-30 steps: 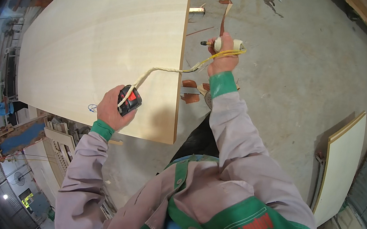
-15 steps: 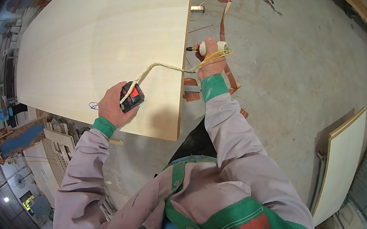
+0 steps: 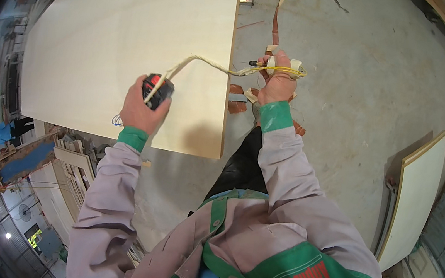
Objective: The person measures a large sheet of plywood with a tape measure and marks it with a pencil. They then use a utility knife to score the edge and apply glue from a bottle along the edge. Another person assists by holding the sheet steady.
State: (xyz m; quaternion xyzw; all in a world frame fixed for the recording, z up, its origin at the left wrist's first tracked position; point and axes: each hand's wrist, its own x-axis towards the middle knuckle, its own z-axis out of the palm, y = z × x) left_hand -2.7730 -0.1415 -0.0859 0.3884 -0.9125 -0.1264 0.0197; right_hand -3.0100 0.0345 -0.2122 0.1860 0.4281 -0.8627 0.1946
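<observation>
My left hand [image 3: 144, 107] is closed around a black and red battery pack [image 3: 159, 92], over the near part of a large pale wooden panel [image 3: 113, 29]. A cream, tape-wrapped cable [image 3: 202, 59] arches from the pack across the panel's right edge. It leads to a small hand-held motor tool [image 3: 285, 67] with a white wrapped body, a yellow wire and a dark tip pointing left. My right hand [image 3: 276, 87] grips this tool to the right of the panel, with the tip apart from the edge. My fingers partly hide the tool's body.
Brown strips [image 3: 276, 22] of edging lie on the grey concrete floor [image 3: 351, 100] beside the panel. Another pale panel [image 3: 415, 192] leans upright at the right. Stacked boards [image 3: 72, 167] stand at the lower left, beyond the panel's near edge.
My right hand has drawn the tool to the right, farther from the panel's edge. My left hand has moved a little forward with the battery pack. The view has shifted slightly.
</observation>
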